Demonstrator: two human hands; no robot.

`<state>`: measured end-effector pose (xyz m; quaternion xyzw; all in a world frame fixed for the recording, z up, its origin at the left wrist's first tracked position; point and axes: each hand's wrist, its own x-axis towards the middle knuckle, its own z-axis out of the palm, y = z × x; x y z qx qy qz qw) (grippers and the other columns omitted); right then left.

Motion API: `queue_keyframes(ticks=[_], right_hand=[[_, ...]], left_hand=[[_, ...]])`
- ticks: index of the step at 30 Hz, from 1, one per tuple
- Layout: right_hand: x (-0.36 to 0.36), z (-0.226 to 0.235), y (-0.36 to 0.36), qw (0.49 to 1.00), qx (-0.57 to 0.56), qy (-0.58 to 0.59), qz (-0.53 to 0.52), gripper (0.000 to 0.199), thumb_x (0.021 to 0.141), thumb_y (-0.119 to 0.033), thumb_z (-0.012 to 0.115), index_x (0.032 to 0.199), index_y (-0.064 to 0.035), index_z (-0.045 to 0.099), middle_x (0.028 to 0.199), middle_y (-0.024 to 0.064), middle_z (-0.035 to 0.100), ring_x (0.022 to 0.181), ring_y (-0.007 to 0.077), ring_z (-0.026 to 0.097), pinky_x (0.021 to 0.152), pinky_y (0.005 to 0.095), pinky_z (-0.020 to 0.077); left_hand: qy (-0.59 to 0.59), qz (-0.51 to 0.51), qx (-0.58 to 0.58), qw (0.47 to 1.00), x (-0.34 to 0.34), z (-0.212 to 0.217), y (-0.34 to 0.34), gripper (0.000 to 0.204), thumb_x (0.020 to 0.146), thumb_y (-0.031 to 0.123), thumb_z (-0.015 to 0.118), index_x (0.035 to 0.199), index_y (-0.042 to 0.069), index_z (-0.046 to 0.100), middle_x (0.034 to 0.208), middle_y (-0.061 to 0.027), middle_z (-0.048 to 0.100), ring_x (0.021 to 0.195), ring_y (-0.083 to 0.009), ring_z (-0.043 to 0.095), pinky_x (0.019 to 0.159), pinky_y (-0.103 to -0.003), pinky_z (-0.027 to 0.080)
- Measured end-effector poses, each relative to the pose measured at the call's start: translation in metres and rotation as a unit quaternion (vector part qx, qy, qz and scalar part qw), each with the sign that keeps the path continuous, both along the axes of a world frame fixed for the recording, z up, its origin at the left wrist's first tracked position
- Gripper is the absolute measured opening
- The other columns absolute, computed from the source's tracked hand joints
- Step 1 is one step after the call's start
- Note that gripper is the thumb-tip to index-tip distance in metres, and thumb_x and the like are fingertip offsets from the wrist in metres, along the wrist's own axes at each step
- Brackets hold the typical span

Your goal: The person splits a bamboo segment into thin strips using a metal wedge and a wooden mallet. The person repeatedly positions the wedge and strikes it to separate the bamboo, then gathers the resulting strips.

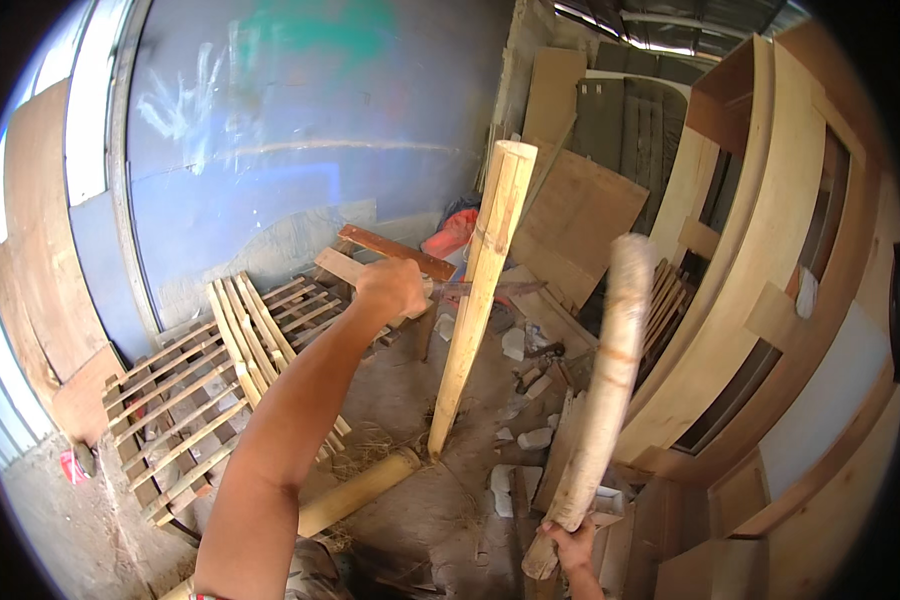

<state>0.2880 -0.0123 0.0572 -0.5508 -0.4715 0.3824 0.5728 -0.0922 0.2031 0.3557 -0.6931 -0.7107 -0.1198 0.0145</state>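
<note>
Left hand (pixel 390 287), centre of frame: closed around the handle of a blade (pixel 490 289), whose flat dark metal lies crosswise against an upright bamboo pole (pixel 480 300) and pokes out on its right side. Pole: pale, split-faced, standing slightly tilted on the dirt floor (pixel 410 520), foot at lower centre, top at upper centre.

Right hand (pixel 573 547), bottom edge right of centre: fist shut on the lower end of a wooden club (pixel 602 390), blurred, raised and leaning to the upper right, apart from the pole.

Short bamboo section (pixel 355 492): lying on the floor just left of the pole's foot.

Slatted bamboo frames (pixel 220 385): stacked left of centre, behind the left forearm.

Blue-grey wall (pixel 300 140): upper left.

Curved plywood frame (pixel 760 260): right side.

Rubble and wood scraps (pixel 530 400): on the floor between pole and club.
</note>
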Motion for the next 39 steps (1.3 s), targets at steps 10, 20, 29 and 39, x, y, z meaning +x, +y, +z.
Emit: queue_keyframes(ticks=[10, 20, 29, 39], right_hand=[[-0.014, -0.081, 0.028, 0.909, -0.410, -0.077, -0.003, 0.090, 0.066, -0.041, 0.082, 0.132, 0.0092, 0.048, 0.122, 0.0243, 0.060, 0.109, 0.0341, 0.060, 0.090, 0.0441, 0.0476], [-0.017, -0.096, 0.062, 0.936, -0.343, 0.074, 0.039, 0.090, 0.068, -0.037, 0.088, 0.131, 0.0102, 0.046, 0.118, 0.0209, 0.061, 0.108, 0.0284, 0.061, 0.091, 0.0383, 0.0491], [-0.029, 0.117, 0.078, 0.975, -0.220, -0.007, 0.026, 0.076, 0.070, -0.016, 0.086, 0.130, 0.0051, 0.047, 0.113, 0.0137, 0.064, 0.100, 0.0255, 0.063, 0.086, 0.0357, 0.0515], [0.016, 0.235, 0.140, 0.992, -0.106, -0.006, 0.069, 0.065, 0.067, -0.012, 0.088, 0.122, -0.0005, 0.055, 0.110, 0.0096, 0.067, 0.100, 0.0197, 0.064, 0.087, 0.0351, 0.0518]], left_hand=[[0.019, -0.044, 0.078, 0.996, -0.015, -0.056, 0.135, 0.041, 0.076, 0.030, 0.067, 0.100, -0.003, 0.070, 0.087, -0.0220, 0.071, 0.083, -0.0349, 0.070, 0.076, -0.045, 0.056], [-0.061, -0.029, -0.010, 0.998, 0.008, -0.017, 0.194, 0.033, 0.078, 0.027, 0.071, 0.099, 0.002, 0.069, 0.064, -0.0144, 0.065, 0.054, -0.0232, 0.062, 0.056, -0.036, 0.051], [-0.240, -0.021, -0.198, 0.950, 0.014, -0.014, 0.194, 0.044, 0.077, 0.039, 0.079, 0.071, -0.003, 0.069, 0.060, -0.0106, 0.064, 0.055, -0.0168, 0.062, 0.056, -0.040, 0.050], [-0.183, 0.055, -0.263, 0.946, 0.017, -0.050, 0.183, 0.046, 0.075, 0.043, 0.067, 0.090, 0.001, 0.074, 0.086, -0.0236, 0.071, 0.083, -0.0367, 0.071, 0.075, -0.045, 0.056]])
